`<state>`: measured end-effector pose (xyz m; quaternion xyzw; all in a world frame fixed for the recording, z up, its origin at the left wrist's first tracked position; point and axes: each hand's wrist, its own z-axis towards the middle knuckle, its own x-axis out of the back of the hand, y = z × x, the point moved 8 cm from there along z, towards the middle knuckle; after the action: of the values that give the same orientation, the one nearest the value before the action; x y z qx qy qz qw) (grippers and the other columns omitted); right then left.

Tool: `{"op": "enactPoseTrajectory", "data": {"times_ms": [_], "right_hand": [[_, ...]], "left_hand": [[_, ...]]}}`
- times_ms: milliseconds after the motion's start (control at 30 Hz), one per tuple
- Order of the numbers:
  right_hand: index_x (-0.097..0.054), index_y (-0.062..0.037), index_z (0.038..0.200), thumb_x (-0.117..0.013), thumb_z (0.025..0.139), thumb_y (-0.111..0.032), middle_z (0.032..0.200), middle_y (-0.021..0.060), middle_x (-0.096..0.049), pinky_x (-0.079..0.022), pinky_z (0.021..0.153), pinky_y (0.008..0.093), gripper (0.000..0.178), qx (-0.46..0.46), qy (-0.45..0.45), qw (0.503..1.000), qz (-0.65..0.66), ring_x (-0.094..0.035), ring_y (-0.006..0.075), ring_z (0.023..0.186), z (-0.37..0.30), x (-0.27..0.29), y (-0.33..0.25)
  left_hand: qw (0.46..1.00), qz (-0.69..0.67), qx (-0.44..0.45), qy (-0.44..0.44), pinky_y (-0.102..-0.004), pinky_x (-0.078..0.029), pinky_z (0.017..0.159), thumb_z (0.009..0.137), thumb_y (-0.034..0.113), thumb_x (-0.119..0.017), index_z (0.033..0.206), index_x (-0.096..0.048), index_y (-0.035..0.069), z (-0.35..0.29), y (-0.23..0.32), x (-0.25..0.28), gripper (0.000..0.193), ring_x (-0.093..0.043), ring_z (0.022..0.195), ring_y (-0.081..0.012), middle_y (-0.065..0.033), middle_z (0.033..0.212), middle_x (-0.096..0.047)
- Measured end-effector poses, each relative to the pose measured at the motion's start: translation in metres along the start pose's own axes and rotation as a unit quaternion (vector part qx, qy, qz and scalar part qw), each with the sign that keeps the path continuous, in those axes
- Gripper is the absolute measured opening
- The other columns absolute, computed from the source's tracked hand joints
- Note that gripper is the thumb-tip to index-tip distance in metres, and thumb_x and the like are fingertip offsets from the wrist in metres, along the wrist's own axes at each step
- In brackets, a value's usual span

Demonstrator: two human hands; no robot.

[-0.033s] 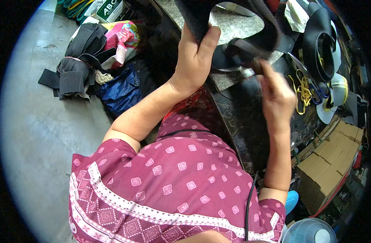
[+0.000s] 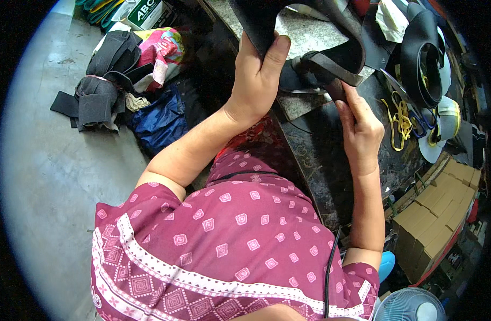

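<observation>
Two bare hands on one floppy black band, is how I'd sum up what I'm seeing from my end. Far left on the floor I've got a bundle of dark cloth strips [image 2: 98,99], then a crumpled blue bag [image 2: 162,122] next to it. Moving over, the left hand [image 2: 260,75] is closed round the edge of the black band [image 2: 257,24], thumb on the near face, the other fingers mostly tucked out of sight behind. The band is held up at the edge of the bench [image 2: 323,160], curling over a pale speckled slab [image 2: 312,35] and looping back on itself toward the right. There the right hand [image 2: 359,125] has thumb and forefinger nearly together on a dark brownish end [image 2: 336,91]; I can't tell if that's part of the band or a separate strip.

Handling-wise, I'd guess it's light, bendy but springy, since it holds those curves unsupported. Smooth face, so maybe a bit slippy; doesn't look fragile. I'd grip the broad part flat between thumb and fingers and pinch the narrow end close to its tip, so the loop can't twist.

Further right: a coiled black roll [image 2: 409,69], with yellow cord [image 2: 402,125] and blue-handled scissors [image 2: 418,128] below it.
</observation>
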<state>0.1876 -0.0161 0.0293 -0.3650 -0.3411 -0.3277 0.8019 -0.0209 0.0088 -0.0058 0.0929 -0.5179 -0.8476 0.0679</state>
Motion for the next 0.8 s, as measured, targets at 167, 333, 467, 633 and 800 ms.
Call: {"op": "enactPoseTrajectory", "data": {"times_ms": [167,333,467,633,800], "right_hand": [[-0.069,-0.0251,0.131,-0.072,0.092,-0.020,0.089,0.0055,-0.070,-0.053,0.063,0.0355,0.039,-0.009,0.010,1.000,0.013,-0.067,0.0262,0.070,0.001,0.006,0.003],[-0.067,-0.0270,0.132,-0.074,0.090,-0.019,0.092,0.0065,-0.071,-0.054,0.062,0.0373,0.043,-0.013,0.010,0.999,0.034,-0.069,0.0267,0.072,0.004,-0.001,0.001],[-0.066,-0.0314,0.132,-0.073,0.090,-0.027,0.086,0.0044,-0.068,-0.052,0.058,0.0369,0.043,0.013,-0.019,0.999,-0.044,-0.067,0.0253,0.067,-0.001,-0.018,-0.001],[-0.061,-0.0367,0.139,-0.072,0.091,-0.030,0.081,0.0028,-0.064,-0.052,0.057,0.0367,0.050,-0.006,-0.024,0.987,-0.161,-0.065,0.0221,0.065,-0.004,0.003,0.023],[-0.068,-0.0342,0.132,-0.071,0.093,-0.032,0.088,0.0050,-0.069,-0.052,0.060,0.0347,0.039,-0.055,0.004,0.996,-0.067,-0.068,0.0239,0.070,0.003,0.016,0.030]], "left_hand": [[1.000,0.007,0.011,-0.002,-0.0292,-0.044,0.083,0.105,0.023,-0.060,0.113,-0.055,0.002,-0.004,-0.007,0.003,0.023,-0.052,0.091,-0.0139,-0.0034,0.099,-0.057],[0.999,0.016,0.031,0.003,-0.0272,-0.044,0.088,0.106,0.032,-0.057,0.118,-0.063,0.003,-0.004,-0.010,0.008,0.032,-0.055,0.095,-0.0097,-0.0001,0.104,-0.063],[0.996,-0.050,0.078,-0.015,-0.0268,-0.044,0.080,0.100,0.022,-0.067,0.109,-0.059,0.004,-0.006,-0.009,0.011,0.021,-0.052,0.088,-0.0102,-0.0001,0.094,-0.057],[0.988,0.109,0.078,-0.080,-0.0266,-0.046,0.072,0.088,0.022,-0.079,0.096,-0.062,0.005,-0.005,0.002,0.025,0.025,-0.054,0.078,-0.0095,0.0024,0.084,-0.059],[0.984,0.138,0.068,-0.086,-0.0289,-0.047,0.070,0.085,0.023,-0.082,0.094,-0.060,0.005,-0.015,0.000,0.018,0.030,-0.054,0.075,-0.0120,0.0011,0.081,-0.058]]}}
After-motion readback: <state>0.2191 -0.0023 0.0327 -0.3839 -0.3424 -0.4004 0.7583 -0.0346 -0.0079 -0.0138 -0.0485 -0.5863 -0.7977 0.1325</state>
